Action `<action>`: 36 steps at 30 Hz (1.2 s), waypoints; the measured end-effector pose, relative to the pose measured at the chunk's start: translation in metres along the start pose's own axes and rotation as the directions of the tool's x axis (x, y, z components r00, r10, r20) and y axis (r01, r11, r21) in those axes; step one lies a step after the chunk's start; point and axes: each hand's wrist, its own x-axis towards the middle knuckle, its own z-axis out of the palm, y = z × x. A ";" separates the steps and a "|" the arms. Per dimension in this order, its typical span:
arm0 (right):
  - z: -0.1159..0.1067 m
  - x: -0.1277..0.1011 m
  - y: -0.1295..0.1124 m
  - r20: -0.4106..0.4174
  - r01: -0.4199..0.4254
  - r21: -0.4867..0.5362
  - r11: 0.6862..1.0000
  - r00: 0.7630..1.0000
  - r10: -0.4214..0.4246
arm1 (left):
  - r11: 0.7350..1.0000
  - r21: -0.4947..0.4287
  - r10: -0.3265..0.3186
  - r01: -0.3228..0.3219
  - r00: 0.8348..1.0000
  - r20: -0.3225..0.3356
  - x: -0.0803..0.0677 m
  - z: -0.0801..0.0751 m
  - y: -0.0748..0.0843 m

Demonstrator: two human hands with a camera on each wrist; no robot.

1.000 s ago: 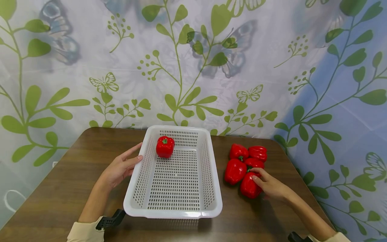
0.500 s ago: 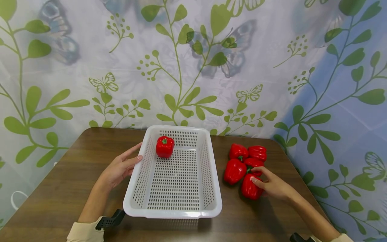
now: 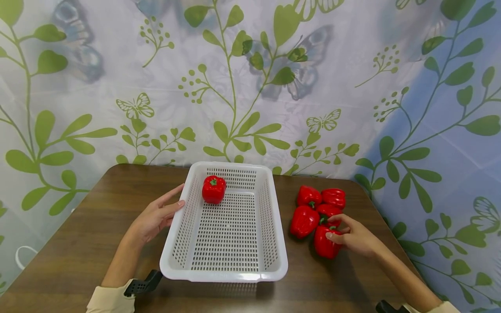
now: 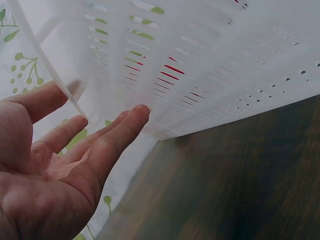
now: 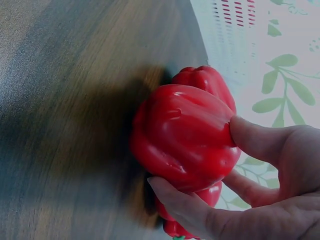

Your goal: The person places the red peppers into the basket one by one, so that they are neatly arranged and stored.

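My right hand (image 3: 358, 238) pinches a glossy red bell pepper (image 3: 326, 245) at the front of a small group on the table's right side. In the right wrist view, the thumb and fingers press on opposite sides of this bell pepper (image 5: 185, 135). My left hand (image 3: 154, 217) rests against the left side of a white perforated plastic basket (image 3: 225, 277). Its fingers are extended in the left wrist view, touching the basket's wall (image 4: 210, 75) and rim. Another red bell pepper (image 3: 213, 190) stands stem up inside the basket, at the back left corner.
Several more red bell peppers (image 3: 304, 221) lie close together just behind the held one, right of the basket. The brown wooden table (image 3: 98, 234) ends at a fabric backdrop (image 3: 250, 87) printed with leaves and butterflies.
The bell pepper in my right hand has shifted slightly right and turned a little, with the fingers moving along. My left hand and the basket stay in place.
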 end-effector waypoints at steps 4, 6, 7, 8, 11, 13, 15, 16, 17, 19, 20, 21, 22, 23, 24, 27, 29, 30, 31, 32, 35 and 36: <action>0.000 0.000 -0.001 -0.004 -0.015 0.007 1.000 1.000 0.015 | 1.000 -0.002 -0.002 0.002 1.000 -0.002 0.000 0.000 0.000; 0.000 0.000 -0.001 -0.010 -0.020 0.005 1.000 1.000 0.020 | 1.000 -0.003 -0.005 0.005 1.000 -0.006 0.000 0.000 0.000; 0.000 0.000 -0.001 -0.014 -0.023 0.006 1.000 1.000 0.023 | 1.000 -0.003 -0.006 0.006 1.000 -0.007 0.000 -0.001 0.000; 0.000 0.000 -0.001 -0.018 -0.025 0.006 1.000 1.000 0.026 | 1.000 -0.004 -0.008 0.008 1.000 -0.008 0.000 -0.001 0.000; 0.000 0.001 0.000 -0.030 -0.034 -0.001 0.999 0.999 0.034 | 1.000 -0.005 -0.012 0.012 1.000 -0.011 0.000 -0.001 0.000; -0.001 0.001 0.000 -0.032 -0.035 0.001 0.999 0.999 0.035 | 1.000 -0.005 -0.012 0.012 1.000 -0.009 0.000 -0.001 0.000; -0.002 0.001 -0.001 -0.026 -0.030 0.006 1.000 0.999 0.030 | 1.000 -0.006 -0.009 0.009 1.000 -0.006 0.000 -0.001 0.000; -0.002 0.001 -0.001 -0.022 -0.027 0.015 1.000 0.999 0.027 | 1.000 -0.006 -0.007 0.007 1.000 -0.005 0.000 -0.001 0.000; -0.002 0.001 -0.001 -0.017 -0.024 0.024 0.999 1.000 0.024 | 1.000 -0.005 -0.004 0.004 1.000 -0.003 0.000 -0.001 0.000; -0.003 0.001 -0.001 -0.010 -0.026 0.046 0.999 1.000 0.027 | 1.000 -0.006 -0.001 0.001 1.000 0.002 0.001 -0.002 0.000; -0.003 0.001 -0.001 -0.008 -0.030 0.057 0.998 0.999 0.031 | 1.000 -0.005 0.000 0.000 1.000 0.002 0.001 -0.002 0.000; -0.002 0.001 0.000 -0.005 -0.035 0.069 0.997 0.999 0.035 | 1.000 -0.004 0.000 0.000 1.000 0.002 0.001 -0.002 0.000; -0.002 0.001 0.000 -0.002 -0.038 0.077 0.996 0.999 0.038 | 1.000 -0.003 0.000 0.000 1.000 0.001 0.001 -0.002 0.000; -0.002 0.001 0.001 0.001 -0.042 0.085 0.995 0.999 0.042 | 1.000 -0.001 0.000 0.000 1.000 0.003 0.001 -0.002 -0.001; -0.001 0.001 0.002 0.003 -0.045 0.092 0.995 0.999 0.045 | 1.000 -0.001 -0.001 0.001 1.000 0.003 0.001 -0.002 -0.001; -0.001 0.001 0.004 0.013 -0.039 0.104 0.994 0.999 0.038 | 1.000 0.003 0.000 0.000 1.000 0.002 0.001 -0.001 -0.001; -0.001 0.001 0.005 0.012 -0.033 0.115 0.993 0.999 0.031 | 1.000 0.003 0.000 0.000 1.000 0.002 0.001 -0.001 0.000; -0.001 0.001 0.005 0.011 -0.028 0.119 0.993 1.000 0.027 | 1.000 0.001 -0.001 0.001 1.000 0.001 0.001 -0.001 0.000; -0.001 0.001 0.005 0.009 -0.022 0.121 0.992 1.000 0.021 | 1.000 0.002 -0.001 0.001 1.000 0.001 0.001 -0.001 0.000; 0.000 0.001 0.005 0.007 -0.015 0.121 0.993 1.000 0.014 | 1.000 0.001 -0.002 0.002 1.000 0.000 0.001 -0.001 0.000; -0.001 0.001 0.001 -0.014 -0.014 0.105 0.994 1.000 0.016 | 1.000 -0.001 -0.003 0.003 1.000 0.000 0.001 -0.001 0.000; -0.001 0.001 0.000 -0.020 -0.013 0.090 0.996 1.000 0.015 | 1.000 -0.002 -0.003 0.003 1.000 0.000 0.001 -0.001 -0.001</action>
